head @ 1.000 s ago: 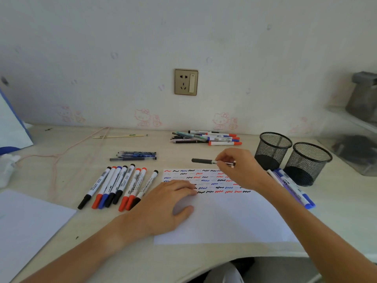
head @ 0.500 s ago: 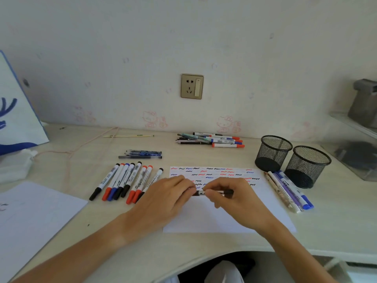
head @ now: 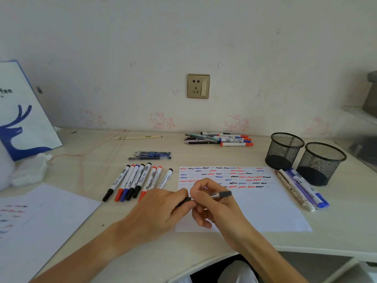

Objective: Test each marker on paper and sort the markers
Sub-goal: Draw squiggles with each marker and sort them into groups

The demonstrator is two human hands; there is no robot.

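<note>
both hands are meeting over the test paper [head: 265, 207] on the bench [head: 336, 231]. the right hand [head: 216, 207] is pinching a black marker [head: 221, 194] by its barrel, while the left hand [head: 161, 209] is gripping its other end. a row of markers [head: 134, 180] is lying just left of the paper.
</note>
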